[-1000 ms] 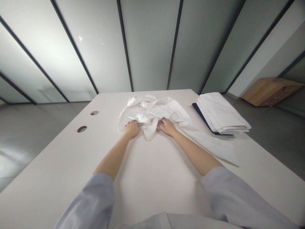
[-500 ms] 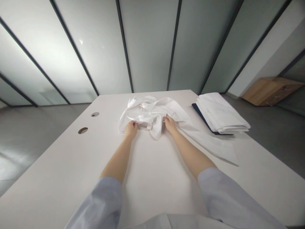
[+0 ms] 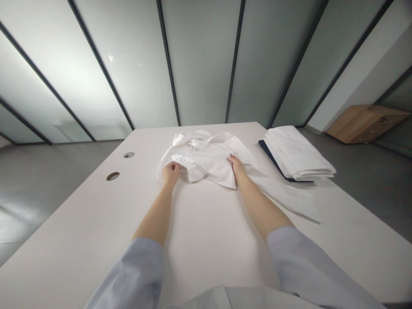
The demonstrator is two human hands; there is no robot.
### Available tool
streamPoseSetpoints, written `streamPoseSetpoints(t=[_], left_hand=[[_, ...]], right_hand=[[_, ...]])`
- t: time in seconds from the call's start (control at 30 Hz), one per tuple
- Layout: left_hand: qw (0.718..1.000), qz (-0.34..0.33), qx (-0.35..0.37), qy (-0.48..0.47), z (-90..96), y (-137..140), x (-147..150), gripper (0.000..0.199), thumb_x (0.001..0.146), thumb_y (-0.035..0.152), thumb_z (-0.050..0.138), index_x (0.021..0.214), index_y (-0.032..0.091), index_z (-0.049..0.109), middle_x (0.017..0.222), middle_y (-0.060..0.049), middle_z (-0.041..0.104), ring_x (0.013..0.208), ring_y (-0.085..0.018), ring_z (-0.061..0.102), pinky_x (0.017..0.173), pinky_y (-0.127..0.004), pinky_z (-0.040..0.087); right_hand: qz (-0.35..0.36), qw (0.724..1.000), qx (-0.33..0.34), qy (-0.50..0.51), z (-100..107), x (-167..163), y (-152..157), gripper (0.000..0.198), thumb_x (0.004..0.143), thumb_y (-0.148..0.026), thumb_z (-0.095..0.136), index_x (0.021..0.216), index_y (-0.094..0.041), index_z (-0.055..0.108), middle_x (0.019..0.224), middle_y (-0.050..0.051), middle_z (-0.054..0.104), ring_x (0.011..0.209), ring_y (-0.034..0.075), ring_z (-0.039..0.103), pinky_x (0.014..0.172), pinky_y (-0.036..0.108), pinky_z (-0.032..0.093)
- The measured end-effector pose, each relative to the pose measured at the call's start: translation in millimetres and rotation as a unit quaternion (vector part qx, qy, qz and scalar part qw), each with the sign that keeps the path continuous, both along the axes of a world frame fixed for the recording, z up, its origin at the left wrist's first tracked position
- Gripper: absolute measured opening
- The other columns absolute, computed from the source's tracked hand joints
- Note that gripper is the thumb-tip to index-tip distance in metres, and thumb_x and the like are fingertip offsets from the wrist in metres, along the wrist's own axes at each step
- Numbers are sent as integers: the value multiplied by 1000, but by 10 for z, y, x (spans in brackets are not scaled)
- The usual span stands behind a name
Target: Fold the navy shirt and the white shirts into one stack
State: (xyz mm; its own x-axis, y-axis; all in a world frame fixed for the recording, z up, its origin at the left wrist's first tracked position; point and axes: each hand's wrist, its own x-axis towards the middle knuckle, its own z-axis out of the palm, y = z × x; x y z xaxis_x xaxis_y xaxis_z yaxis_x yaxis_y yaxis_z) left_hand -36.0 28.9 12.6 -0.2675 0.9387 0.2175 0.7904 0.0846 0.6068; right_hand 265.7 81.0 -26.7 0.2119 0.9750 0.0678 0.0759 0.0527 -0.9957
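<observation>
A crumpled white garment-like cloth lies bunched on the far half of the table, with a long flat strip, perhaps a sleeve, trailing to the right. My left hand is closed on its near left edge, the fingers curled in a pinch. Farther right, my right hand grips the cloth between thumb and fingers. Between both hands the fabric is drawn out, and a pointed corner hangs down beside the right hand. The exact kind of garment cannot be made out.
Folded white cloths sit stacked on a dark blue flat piece at the table's right edge. Two round holes pierce the white table on the left. A wooden cabinet stands on the floor at right, and frosted glass panels rise behind.
My hands have moved apart, left hand to the left and right hand to the right. The cloth between them is spread wider and less bunched.
</observation>
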Motion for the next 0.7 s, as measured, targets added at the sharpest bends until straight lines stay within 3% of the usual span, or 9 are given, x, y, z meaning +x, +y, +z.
streamPoseSetpoints(t=[0.07, 0.13, 0.27, 0.37, 0.43, 0.53, 0.63, 0.7], left_hand=[[997, -77, 15, -3, -33, -11, 89, 34, 88, 31, 41, 106, 18, 67, 95, -8, 72, 90, -22, 66, 78, -33, 49], [991, -125, 39, 12, -62, -18, 159, 44, 84, 26, 48, 126, 19, 57, 117, -10, 68, 108, -24, 62, 89, -34, 49], [981, -155, 100, 64, -108, -15, 214, 89, 75, 38, 67, 151, 17, 25, 153, -15, 36, 140, -30, 35, 109, -43, 37], [972, -174, 127, 95, -158, -9, 228, 105, 69, 48, 74, 153, 14, 20, 158, -17, 26, 144, -35, 26, 113, -49, 31], [970, -182, 115, 114, -197, -5, 238, 99, 71, 43, 73, 153, 15, 24, 156, -16, 31, 142, -36, 30, 113, -49, 30], [973, -182, 66, 127, -235, 13, 238, 75, 77, 29, 64, 147, 17, 39, 143, -14, 52, 132, -33, 45, 110, -45, 34], [975, -195, 45, 95, -237, 50, 205, 47, 79, 18, 53, 125, 16, 62, 124, -11, 66, 119, -29, 56, 105, -40, 39], [979, -191, 53, 43, -230, 77, 173, 37, 77, 14, 49, 107, 16, 70, 112, -10, 71, 109, -27, 61, 100, -38, 42]], right_hand=[[-22, 999, -17, -17, 39, -1, -18, 63, 79, -26, 42, 141, -18, 47, 127, 8, 66, 111, 25, 63, 93, 39, 49], [-6, 1000, -25, -14, 95, -26, -65, 65, 78, -24, 41, 142, -17, 45, 126, 9, 66, 110, 25, 63, 93, 40, 50], [149, 987, -17, 54, 222, -171, -244, 64, 74, -20, 45, 138, -20, 49, 116, 7, 71, 103, 25, 66, 92, 41, 50], [269, 958, -38, 89, 310, -316, -395, 61, 67, -17, 54, 127, -24, 57, 114, 4, 71, 102, 23, 66, 95, 39, 49], [301, 945, -62, 112, 358, -390, -470, 57, 63, -16, 59, 119, -24, 61, 115, 4, 71, 103, 22, 66, 97, 38, 48], [296, 944, -84, 121, 394, -433, -522, 53, 62, -16, 65, 114, -22, 63, 116, 5, 71, 103, 23, 65, 97, 38, 48], [266, 949, -95, 142, 373, -397, -483, 55, 62, -18, 66, 117, -23, 62, 115, 4, 70, 102, 23, 66, 95, 38, 49], [219, 959, -95, 153, 326, -336, -404, 56, 64, -21, 64, 120, -25, 60, 114, 2, 70, 101, 22, 66, 95, 39, 50]])
